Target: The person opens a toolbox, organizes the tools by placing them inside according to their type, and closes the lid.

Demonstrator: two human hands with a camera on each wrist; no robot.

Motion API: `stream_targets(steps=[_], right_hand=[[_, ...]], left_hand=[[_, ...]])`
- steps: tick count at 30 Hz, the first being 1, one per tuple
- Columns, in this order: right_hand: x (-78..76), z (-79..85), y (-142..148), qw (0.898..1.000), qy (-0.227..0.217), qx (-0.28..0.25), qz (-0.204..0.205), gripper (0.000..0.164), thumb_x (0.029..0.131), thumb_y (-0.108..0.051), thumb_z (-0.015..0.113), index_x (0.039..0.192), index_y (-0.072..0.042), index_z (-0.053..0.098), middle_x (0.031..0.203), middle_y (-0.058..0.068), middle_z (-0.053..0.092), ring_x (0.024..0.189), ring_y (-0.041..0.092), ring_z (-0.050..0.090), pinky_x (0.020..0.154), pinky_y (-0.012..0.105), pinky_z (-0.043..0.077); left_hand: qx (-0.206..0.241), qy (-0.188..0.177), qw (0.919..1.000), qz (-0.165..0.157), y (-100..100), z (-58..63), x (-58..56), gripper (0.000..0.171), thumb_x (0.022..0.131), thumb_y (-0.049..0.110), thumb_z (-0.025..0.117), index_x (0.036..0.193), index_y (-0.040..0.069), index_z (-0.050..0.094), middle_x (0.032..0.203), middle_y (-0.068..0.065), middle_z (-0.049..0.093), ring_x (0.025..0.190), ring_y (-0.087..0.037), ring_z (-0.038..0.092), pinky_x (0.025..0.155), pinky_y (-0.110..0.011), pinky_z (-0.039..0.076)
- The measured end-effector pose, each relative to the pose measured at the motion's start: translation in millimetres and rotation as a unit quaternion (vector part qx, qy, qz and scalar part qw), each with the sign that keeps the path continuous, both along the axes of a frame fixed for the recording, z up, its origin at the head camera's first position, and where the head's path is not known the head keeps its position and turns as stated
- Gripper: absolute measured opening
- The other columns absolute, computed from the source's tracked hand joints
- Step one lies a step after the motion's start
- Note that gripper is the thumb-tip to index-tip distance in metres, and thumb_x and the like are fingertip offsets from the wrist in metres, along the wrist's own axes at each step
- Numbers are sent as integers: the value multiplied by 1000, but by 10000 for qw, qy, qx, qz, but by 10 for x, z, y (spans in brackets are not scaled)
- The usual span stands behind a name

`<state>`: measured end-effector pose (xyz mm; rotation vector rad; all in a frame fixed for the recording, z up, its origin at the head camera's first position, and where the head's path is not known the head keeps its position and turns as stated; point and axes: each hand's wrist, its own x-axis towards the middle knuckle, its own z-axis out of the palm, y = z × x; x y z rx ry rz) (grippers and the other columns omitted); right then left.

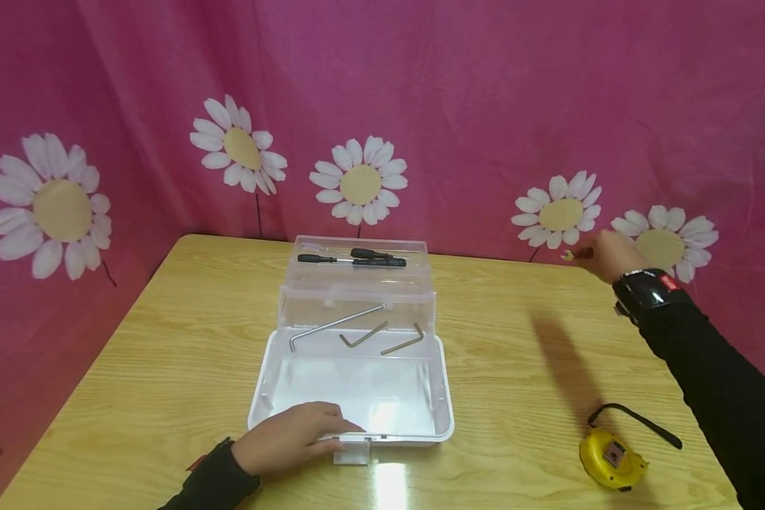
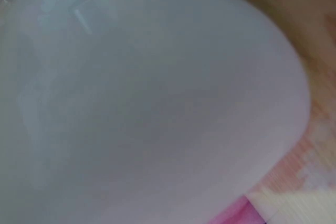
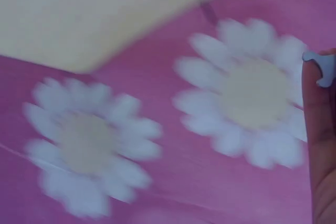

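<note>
My left hand (image 1: pixel 293 438) grips the front rim of a white plastic toolbox (image 1: pixel 448 404), fingers over the edge and thumb by the clear latch (image 1: pixel 352 452). The box's smooth white wall (image 2: pixel 157 103) fills most of the left wrist view. High at the far right, my right hand (image 1: pixel 607 256) pinches a small open-end wrench (image 3: pixel 324 67); only its forked end shows past the fingers. Inside the raised clear trays lie a long L-shaped hex key (image 1: pixel 338 325), two shorter hex keys (image 1: pixel 365 336), and black-handled screwdrivers (image 1: pixel 319 258) farther back.
A yellow tape measure (image 1: pixel 602 460) with a black wrist strap (image 1: pixel 640 425) lies on the wooden table (image 1: pixel 503 368) at the front right, beside my right sleeve. Behind the table's back edge hangs a pink curtain (image 1: pixel 459 127) with large white daisies.
</note>
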<state>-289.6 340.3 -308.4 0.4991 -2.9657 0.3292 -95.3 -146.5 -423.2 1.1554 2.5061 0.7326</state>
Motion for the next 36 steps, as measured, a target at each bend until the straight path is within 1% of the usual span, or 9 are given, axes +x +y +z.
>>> stream_targets(steps=[4, 6, 9, 13, 18, 22, 25, 31, 36], right_hand=[[-117, 476, -383, 9996, 171, 125, 207, 12, 79, 2, 68, 89, 8, 70, 82, 22, 68, 72, 29, 64, 63, 39, 51], [-139, 697, -596, 9989, 224, 158, 371, 13, 80, 2, 68, 91, 8, 70, 84, 23, 69, 75, 31, 65, 66, 42, 52], [-146, 963, -911, 9969, 375, 155, 680, 14, 79, 1, 70, 92, 7, 72, 84, 22, 70, 77, 31, 66, 70, 44, 53], [-125, 1215, -1349, 9937, 490, 90, 1008, 13, 80, 0, 70, 92, 4, 73, 85, 19, 71, 77, 28, 67, 72, 41, 54], [-70, 1407, -1847, 9851, 723, 20, 1560, 11, 81, 2, 68, 90, 5, 73, 85, 19, 71, 78, 28, 68, 74, 41, 54], [-64, 1428, -2174, 9823, 644, -102, 1758, 13, 82, 4, 66, 92, 5, 72, 88, 20, 71, 81, 29, 67, 77, 40, 54], [-74, 1379, -2395, 9810, 473, -158, 1872, 14, 82, 2, 67, 95, 4, 72, 90, 19, 71, 82, 27, 67, 79, 38, 54], [-51, 1163, -2738, 9749, 80, -231, 2214, 13, 81, -1, 70, 93, 1, 74, 89, 15, 71, 81, 23, 67, 80, 34, 55], [-29, 908, -2885, 9629, -23, -309, 2681, 6, 79, 3, 70, 83, 2, 74, 79, 12, 70, 74, 20, 64, 74, 32, 54]], left_hand=[[27, -4, 10000, -13, -3, -5, 0, 31, 96, 36, 47, 121, 27, 64, 92, 14, 58, 82, 4, 47, 79, -18, 44], [26, 14, 10000, -8, -7, -4, -1, 31, 97, 37, 46, 121, 27, 64, 92, 14, 58, 83, 4, 47, 79, -19, 45], [24, 4, 10000, -8, -10, -6, -5, 32, 97, 38, 46, 121, 28, 63, 92, 14, 58, 83, 4, 48, 78, -19, 45], [7, -70, 10000, 8, -3, -1, -13, 33, 96, 39, 46, 121, 28, 63, 94, 14, 60, 86, 4, 50, 80, -20, 46], [-24, -72, 10000, 21, 6, -8, -13, 33, 96, 40, 46, 121, 28, 64, 93, 14, 59, 84, 4, 48, 79, -19, 45], [-40, -20, 10000, 26, 5, -15, -11, 33, 96, 40, 45, 121, 27, 64, 93, 14, 59, 84, 4, 48, 80, -19, 45], [-25, -5, 10000, 24, 5, -1, -15, 32, 96, 38, 46, 120, 27, 64, 93, 13, 59, 84, 4, 49, 80, -19, 45], [8, -22, 10000, 11, 5, 8, -4, 31, 96, 37, 47, 119, 26, 65, 94, 13, 60, 86, 4, 50, 81, -19, 46], [27, 114, 9999, -27, 0, -18, -6, 30, 97, 35, 47, 120, 27, 64, 93, 14, 58, 85, 4, 49, 80, -18, 45]])
